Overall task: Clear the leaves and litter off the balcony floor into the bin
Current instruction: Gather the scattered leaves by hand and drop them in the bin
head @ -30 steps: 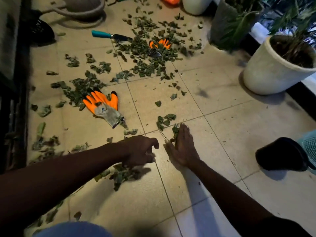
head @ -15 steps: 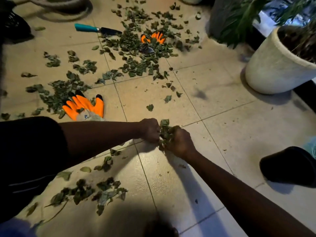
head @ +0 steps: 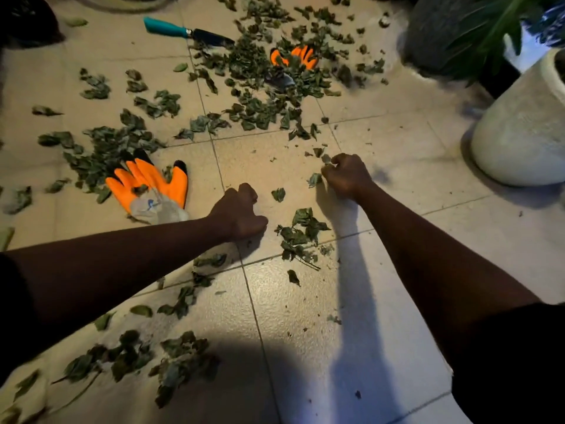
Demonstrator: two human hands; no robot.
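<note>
Your hands are apart, both low on the tiled floor (head: pixel 397 142) near the middle of the view. Your left hand (head: pixel 237 214) is curled into a closed fist with its knuckles on a tile. Your right hand (head: pixel 347 177), at about 2 o'clock from the left one, has its fingers curled down, and a small leaf touches the fingertips. You cannot tell whether that leaf is pinched or only touched.

The leaves (head: pixel 301 231) are all on the floor. A small heap lies between your two forearms, just at 5 o'clock from your left hand. The thickest scatter is at 12 o'clock, a second patch is at 10 o'clock, and a loose clump lies at 7 o'clock near the bottom edge.

An orange glove (head: pixel 149 185) lies palm up at 9 o'clock from your left hand, touching the 10 o'clock patch. A second glove (head: pixel 293 56) is half buried in the 12 o'clock scatter. A tool (head: pixel 183 30) with a teal handle and a dark blade lies at 11 o'clock, its tip at the edge of that scatter. A white pot (head: pixel 519 133) stands at 3 o'clock, and a grey pot (head: pixel 434 32) with a green plant (head: pixel 489 22) stands at 1 o'clock.
</note>
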